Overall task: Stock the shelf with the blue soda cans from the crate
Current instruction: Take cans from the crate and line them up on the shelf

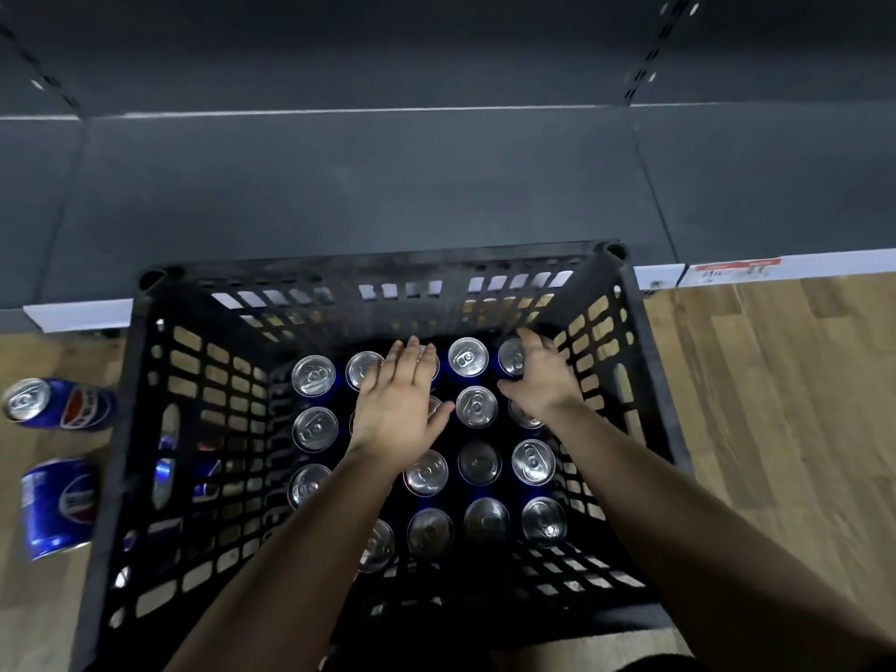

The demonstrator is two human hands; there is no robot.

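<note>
A black slatted crate stands on the floor below me, holding several upright blue soda cans with silver tops. Both my arms reach down into it. My left hand hovers flat over the cans in the far middle row, fingers spread and holding nothing. My right hand curls around a can in the far right corner of the crate. The dark grey shelf lies bare just beyond the crate.
Two blue soda cans lie on their sides on the wooden floor left of the crate. A white price strip edges the shelf front. Slotted uprights rise at the back of the shelf.
</note>
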